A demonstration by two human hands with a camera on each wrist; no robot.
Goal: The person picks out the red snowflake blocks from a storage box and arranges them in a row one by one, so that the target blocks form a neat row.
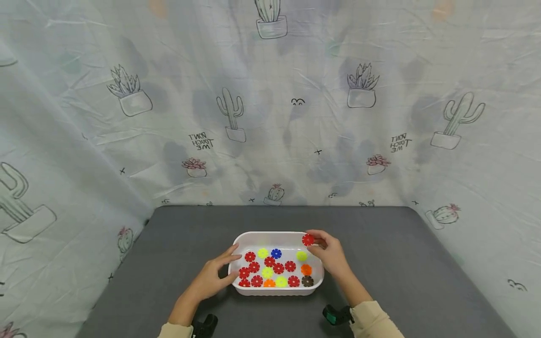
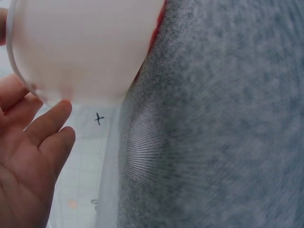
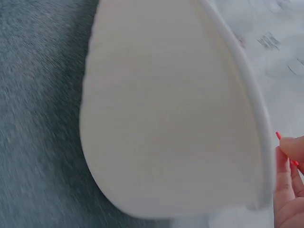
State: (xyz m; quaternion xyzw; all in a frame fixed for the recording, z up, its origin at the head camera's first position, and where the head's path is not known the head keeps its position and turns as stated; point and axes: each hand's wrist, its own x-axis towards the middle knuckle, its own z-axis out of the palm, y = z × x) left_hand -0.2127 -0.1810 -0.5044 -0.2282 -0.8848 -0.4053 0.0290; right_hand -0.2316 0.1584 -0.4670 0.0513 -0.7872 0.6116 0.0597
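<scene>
A white plastic basin with rounded corners holds several notched interlocking discs, mostly red, with yellow, orange, blue and dark ones among them. My left hand rests at the basin's left end, fingers spread and reaching over the rim. In the left wrist view, two fingertips of that hand touch the outer wall. Above the basin's far right corner, my right hand pinches a red notched disc between thumb and fingers. The right wrist view shows only a red edge of it beside the thumb.
The basin stands on a dark grey table. Behind and beside the table hangs a pale curtain printed with cacti. Dark wrist straps sit near both sleeves.
</scene>
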